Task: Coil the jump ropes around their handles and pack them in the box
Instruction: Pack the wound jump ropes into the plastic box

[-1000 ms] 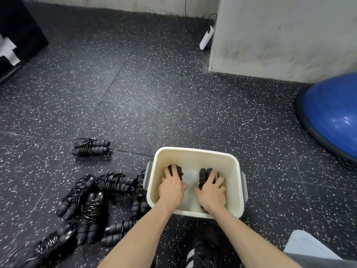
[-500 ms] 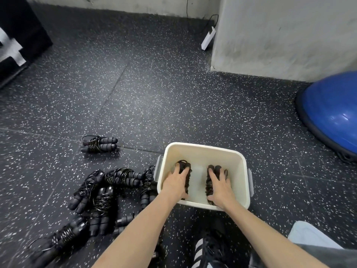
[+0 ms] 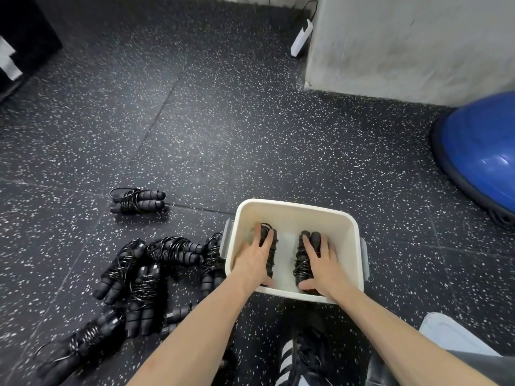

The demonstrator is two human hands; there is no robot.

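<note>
Over the last second both hands have settled flatter and lower inside the white box (image 3: 295, 211) at lower centre of the frame, and the two coiled jump ropes now lie side by side on its bottom, which suggests the first two bundles are packed. The left hand (image 3: 255, 259) rests with fingers spread over the left bundle (image 3: 271, 246), and the right hand (image 3: 323, 260) likewise over the right bundle (image 3: 302, 259), neither closed in a firm grip. Further coiled ropes (image 3: 139, 277) remain on the floor at lower left, one separate bundle (image 3: 138, 201) above them, all still to be packed.
</note>
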